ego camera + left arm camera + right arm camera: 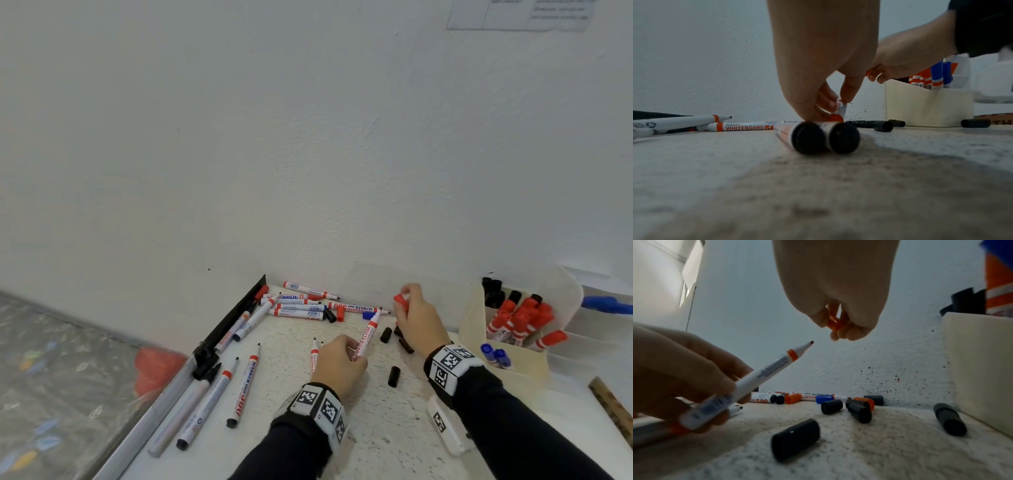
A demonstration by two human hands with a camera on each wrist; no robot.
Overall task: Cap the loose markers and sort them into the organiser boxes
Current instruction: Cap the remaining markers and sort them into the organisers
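My left hand [351, 353] grips an uncapped red whiteboard marker [369, 330], with its tip [812, 342] slanting up towards my right hand. My right hand [407, 303] pinches a red cap [400, 300], held just above and beyond the tip, apart from it. In the right wrist view the red cap [835, 323] sits between the curled fingertips [851, 334]. Two more uncapped markers [809, 138] lie on the table under my left hand. The cream organiser box [510, 359] at the right holds capped red, black and blue markers.
Several uncapped markers [298, 306] lie along the wall and at the left [245, 383]. Loose black caps [394, 376] and a blue cap [368, 314] are scattered near my hands. A black-edged rail [229, 325] bounds the table's left side.
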